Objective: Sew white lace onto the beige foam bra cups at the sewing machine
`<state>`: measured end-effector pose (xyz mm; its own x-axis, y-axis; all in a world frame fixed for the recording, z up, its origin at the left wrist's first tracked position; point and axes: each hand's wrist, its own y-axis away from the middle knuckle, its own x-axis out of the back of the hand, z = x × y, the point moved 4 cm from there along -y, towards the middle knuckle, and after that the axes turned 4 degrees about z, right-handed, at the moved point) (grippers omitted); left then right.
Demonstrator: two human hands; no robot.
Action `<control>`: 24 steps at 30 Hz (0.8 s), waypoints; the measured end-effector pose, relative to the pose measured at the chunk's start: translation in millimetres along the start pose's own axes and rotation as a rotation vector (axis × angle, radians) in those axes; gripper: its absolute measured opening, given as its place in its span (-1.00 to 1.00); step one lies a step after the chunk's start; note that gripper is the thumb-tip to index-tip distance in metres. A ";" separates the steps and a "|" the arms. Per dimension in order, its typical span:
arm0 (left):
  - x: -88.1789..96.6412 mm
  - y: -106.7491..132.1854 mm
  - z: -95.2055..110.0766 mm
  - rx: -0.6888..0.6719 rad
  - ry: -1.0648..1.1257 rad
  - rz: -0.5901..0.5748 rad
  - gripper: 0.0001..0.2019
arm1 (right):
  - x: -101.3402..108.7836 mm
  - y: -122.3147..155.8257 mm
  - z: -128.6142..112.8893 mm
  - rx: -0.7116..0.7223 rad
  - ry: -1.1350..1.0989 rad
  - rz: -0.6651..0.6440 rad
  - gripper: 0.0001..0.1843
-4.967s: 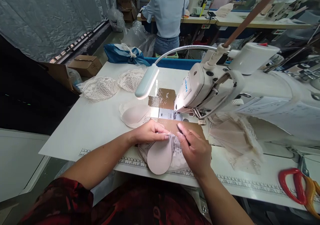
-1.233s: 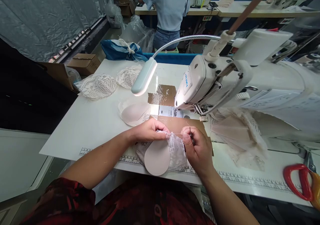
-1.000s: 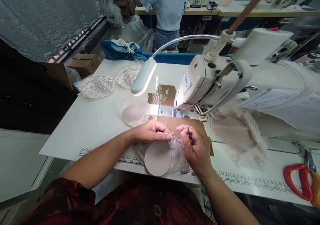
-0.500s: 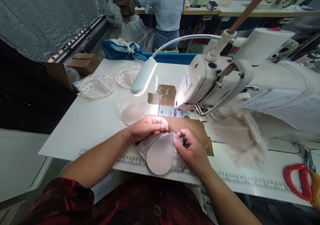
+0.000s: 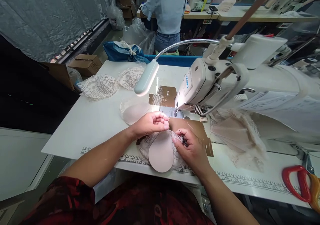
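Lace (image 5: 99, 86) lies heaped at upper left of the frame, with a second pale cup (image 5: 133, 112) just right of it under the lamp (image 5: 146, 78). Centre now: the left hand (image 5: 149, 124) is curled, fingertips pinching the lace edge at the top of the padded cup (image 5: 161, 150), which sits at the near table edge over the printed ruler (image 5: 240, 182). Just right, touching the same lace rim, the right hand (image 5: 192, 149) is closed around a small dark tool (image 5: 182, 139), looks like snips, though it is too small to be sure. By the look of it this is trimming or picking stray thread at the cup's top edge, away from the needle. The next move calls for the left pinch keeping the lace taut while the tool tip bites only thread, not lace. Further right, the sewing machine (image 5: 225, 85) stands over more lace pieces (image 5: 237, 135), and red scissors (image 5: 297, 185) lie at far lower right.
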<state>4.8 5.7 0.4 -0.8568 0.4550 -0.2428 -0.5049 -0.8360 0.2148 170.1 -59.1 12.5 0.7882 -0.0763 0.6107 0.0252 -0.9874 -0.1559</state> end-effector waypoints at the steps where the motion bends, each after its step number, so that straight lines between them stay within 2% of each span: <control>1: 0.6 -0.5 -0.8 -0.010 -0.013 0.001 -0.67 | -0.4 -0.3 1.4 0.002 -0.002 -0.006 -0.86; 4: 1.9 -2.2 -2.3 -0.039 -0.025 0.018 -0.70 | 0.1 -1.1 7.7 0.023 -0.011 -0.005 -0.71; 6: 2.3 -3.2 -1.9 -0.058 -0.023 0.035 -0.70 | 4.5 -1.5 10.6 0.064 0.005 0.043 -0.59; 8: 2.5 -3.8 -0.7 -0.071 -0.025 0.058 -0.70 | 10.1 -2.1 10.1 0.108 0.077 0.081 -0.55; 11: 2.9 -4.3 1.2 -0.080 -0.027 0.095 -0.69 | 14.3 -4.0 2.2 0.150 0.203 0.014 -0.59; 16: 3.8 -4.1 3.4 -0.098 -0.031 0.133 -0.70 | 11.2 -10.1 -11.6 0.128 0.249 -0.136 -0.68; 24: 2.9 -2.1 5.7 -0.135 -0.047 0.108 -0.72 | -0.6 -23.5 -16.8 0.128 0.289 -0.168 -0.72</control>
<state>2.8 10.6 4.6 -0.9107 0.3716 -0.1801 -0.3938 -0.9129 0.1076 158.7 -38.2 28.9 0.5603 0.0315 0.8277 0.2312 -0.9655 -0.1198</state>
